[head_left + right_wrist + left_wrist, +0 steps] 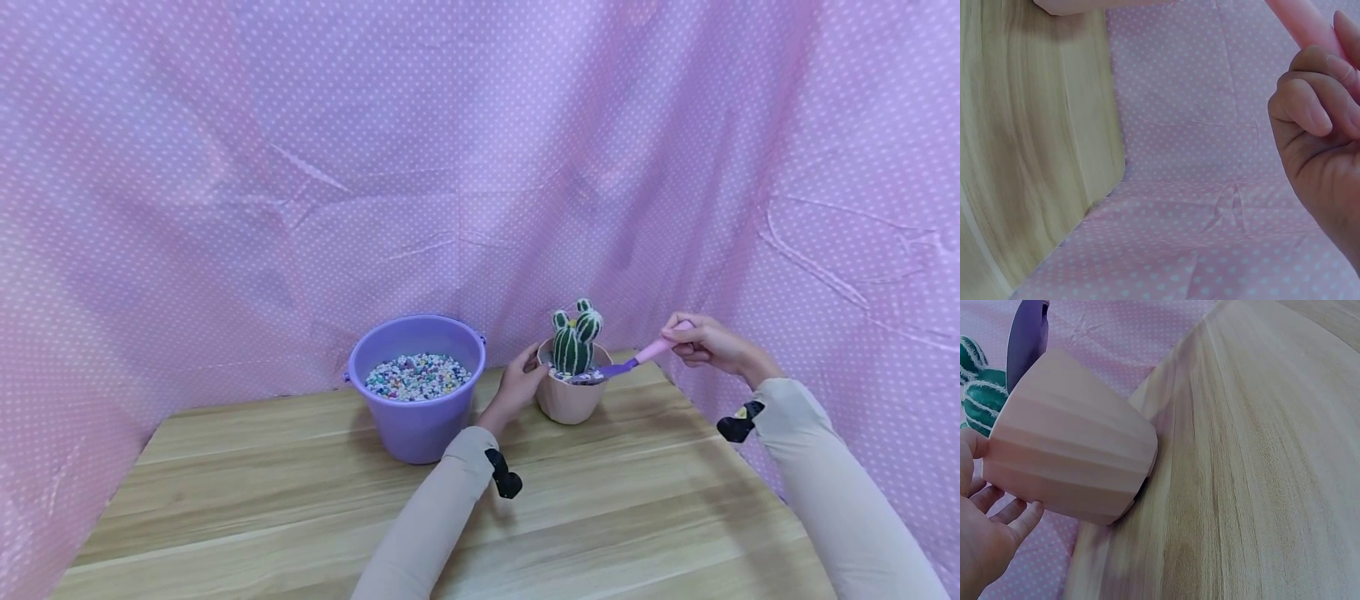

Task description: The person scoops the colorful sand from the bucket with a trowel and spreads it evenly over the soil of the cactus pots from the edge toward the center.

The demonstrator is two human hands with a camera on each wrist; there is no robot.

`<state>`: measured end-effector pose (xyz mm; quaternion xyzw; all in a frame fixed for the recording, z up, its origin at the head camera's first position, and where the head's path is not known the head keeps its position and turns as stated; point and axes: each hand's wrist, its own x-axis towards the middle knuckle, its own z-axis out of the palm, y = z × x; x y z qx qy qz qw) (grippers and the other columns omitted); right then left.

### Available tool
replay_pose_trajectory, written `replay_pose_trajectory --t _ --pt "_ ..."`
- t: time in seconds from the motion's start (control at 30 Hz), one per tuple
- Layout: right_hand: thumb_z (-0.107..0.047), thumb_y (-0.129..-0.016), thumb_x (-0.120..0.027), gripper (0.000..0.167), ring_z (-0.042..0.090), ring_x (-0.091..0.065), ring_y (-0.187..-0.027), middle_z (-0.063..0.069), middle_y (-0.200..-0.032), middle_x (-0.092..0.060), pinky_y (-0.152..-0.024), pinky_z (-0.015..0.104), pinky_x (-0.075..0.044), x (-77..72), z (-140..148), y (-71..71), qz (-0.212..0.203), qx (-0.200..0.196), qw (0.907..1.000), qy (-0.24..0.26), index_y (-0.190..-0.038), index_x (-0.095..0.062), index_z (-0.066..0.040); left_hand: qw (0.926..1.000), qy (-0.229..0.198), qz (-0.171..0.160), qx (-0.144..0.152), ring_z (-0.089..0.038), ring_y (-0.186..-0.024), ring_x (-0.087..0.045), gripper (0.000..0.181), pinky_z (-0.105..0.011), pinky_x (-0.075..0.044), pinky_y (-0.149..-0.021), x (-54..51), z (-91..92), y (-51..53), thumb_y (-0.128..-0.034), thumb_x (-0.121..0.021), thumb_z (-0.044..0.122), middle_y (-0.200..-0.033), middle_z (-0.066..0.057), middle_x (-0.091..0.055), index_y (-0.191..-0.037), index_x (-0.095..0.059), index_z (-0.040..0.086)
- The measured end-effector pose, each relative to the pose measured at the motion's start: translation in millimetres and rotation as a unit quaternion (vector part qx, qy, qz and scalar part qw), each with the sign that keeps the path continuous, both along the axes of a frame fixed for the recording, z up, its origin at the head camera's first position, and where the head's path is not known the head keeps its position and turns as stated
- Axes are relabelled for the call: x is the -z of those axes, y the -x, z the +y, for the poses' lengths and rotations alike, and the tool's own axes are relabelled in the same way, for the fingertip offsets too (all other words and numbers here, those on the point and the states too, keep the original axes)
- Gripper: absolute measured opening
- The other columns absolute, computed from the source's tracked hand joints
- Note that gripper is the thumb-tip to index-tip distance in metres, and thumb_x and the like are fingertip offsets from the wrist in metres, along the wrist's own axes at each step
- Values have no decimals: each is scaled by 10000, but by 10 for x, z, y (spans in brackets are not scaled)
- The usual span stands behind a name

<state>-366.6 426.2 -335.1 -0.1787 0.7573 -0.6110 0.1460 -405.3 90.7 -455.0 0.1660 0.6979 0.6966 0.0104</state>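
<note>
A pale pink flower pot (572, 400) stands on the table with a green-and-white knitted cactus (573, 347) upright in it. My left hand (521, 387) grips the pot at its left side, thumb by the rim and fingers against the wall, as the left wrist view shows with the pot (1079, 437). In my right hand (708, 343) is the pink handle of a small shovel (654, 350). Its purple blade reaches over the pot's right rim, with pebbles by its tip beside the cactus. The right wrist view shows curled fingers (1313, 103) round the handle.
Left of the pot stands a purple bucket (420, 429) partly filled with small multicoloured pebbles (417, 377). Both stand on a wood-grain table (300, 500) near its back edge. Pink polka-dot cloth (375, 167) hangs behind and at both sides.
</note>
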Motion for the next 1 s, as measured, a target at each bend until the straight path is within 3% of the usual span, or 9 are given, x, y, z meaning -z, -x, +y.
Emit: replay_pose_trajectory --t 0.17,0.5,0.73,1.0 --pt "-34 -1058 -428 222 169 -134 -518 -81 -615 -397 -534 413 -55 -82 -19 0 77 121 9995 -296 -911 -552 -145 10000 15 -31 -11 -424 -1412 -472 558 -499 -417 -1181 -1 5 -5 -1003 -532 39 -1545 -268 -452 -1536 -385 -42" --pt "-40 -1053 -454 183 173 -141 -514 -74 -605 -378 -520 419 -61 -253 -77 38 320 -88 9966 -753 -910 -533 -122 9999 -78 -60 32 -365 -1410 -496 552 -463 -431 -1177 -8 -24 -26 -1004 -566 65 -1541 -209 -488 -1537 -427 25" --pt "-59 -1049 -480 163 97 -213 -491 -68 -602 -390 -530 428 -72 -265 -112 52 278 87 9952 -932 -904 -532 -112 9999 -6 -104 16 -364 -1413 -492 545 -455 -431 -1179 -7 -19 -38 -1011 -557 64 -1534 -204 -498 -1539 -426 32" --pt "-50 -1046 -479 167 179 -152 -519 -72 -595 -400 -511 414 -63 -285 -82 21 255 122 9956 -898 -899 -536 -107 9999 75 -119 -12 -335 -1410 -502 553 -414 -446 -1169 4 -13 -4 -1019 -550 101 -1543 -172 -499 -1549 -408 34"
